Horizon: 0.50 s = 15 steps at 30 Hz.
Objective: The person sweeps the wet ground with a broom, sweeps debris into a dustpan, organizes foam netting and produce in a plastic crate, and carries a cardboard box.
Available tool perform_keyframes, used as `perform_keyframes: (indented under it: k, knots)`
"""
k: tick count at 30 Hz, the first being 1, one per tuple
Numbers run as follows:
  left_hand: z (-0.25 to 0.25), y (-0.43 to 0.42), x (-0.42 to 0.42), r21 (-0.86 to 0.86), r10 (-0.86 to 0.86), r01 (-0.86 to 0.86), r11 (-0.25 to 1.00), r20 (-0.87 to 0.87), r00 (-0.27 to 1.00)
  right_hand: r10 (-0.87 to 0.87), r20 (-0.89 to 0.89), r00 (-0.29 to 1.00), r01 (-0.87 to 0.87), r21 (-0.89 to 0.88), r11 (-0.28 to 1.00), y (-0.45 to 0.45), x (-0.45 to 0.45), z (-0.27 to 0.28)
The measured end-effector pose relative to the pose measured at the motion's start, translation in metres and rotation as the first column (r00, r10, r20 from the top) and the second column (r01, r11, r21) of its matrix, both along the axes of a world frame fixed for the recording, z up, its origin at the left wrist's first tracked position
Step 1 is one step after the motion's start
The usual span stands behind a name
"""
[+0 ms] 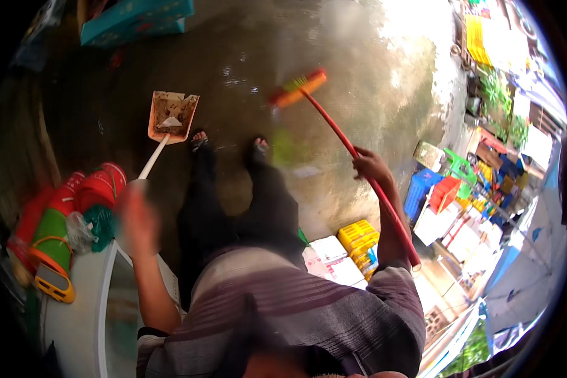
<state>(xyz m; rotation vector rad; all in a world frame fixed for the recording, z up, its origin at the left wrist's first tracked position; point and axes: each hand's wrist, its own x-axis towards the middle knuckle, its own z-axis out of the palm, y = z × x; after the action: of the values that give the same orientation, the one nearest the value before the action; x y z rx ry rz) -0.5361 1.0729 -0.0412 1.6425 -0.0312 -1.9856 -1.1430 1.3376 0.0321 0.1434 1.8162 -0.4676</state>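
Broom (343,138) gripped in right hand (370,166), dustpan (173,112) beyond blurred left hand (140,222), its grip unclear

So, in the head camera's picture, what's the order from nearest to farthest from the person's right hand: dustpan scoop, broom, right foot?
1. Broom: gripped in the right hand.
2. Right foot: to that hand's left.
3. Dustpan scoop: farther left still.

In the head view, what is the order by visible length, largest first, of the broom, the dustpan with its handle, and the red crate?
1. Broom
2. Dustpan with handle, whose end is unclear
3. Red crate, though it may be farther away
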Motion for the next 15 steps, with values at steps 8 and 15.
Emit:
perform_keyframes:
  k: [8,15]
  knots:
    - [0.009,0.049,-0.154,0.015,-0.025,0.026,1.0,-0.051,0.998,0.0,0.291,0.957,0.153,-0.502,0.851,-0.053,-0.157,-0.186]
    - [-0.022,0.101,-0.276,0.012,-0.114,0.114,0.993,0.003,0.993,-0.11,0.116,0.987,0.123,-0.116,0.986,0.188,-0.26,-0.167]
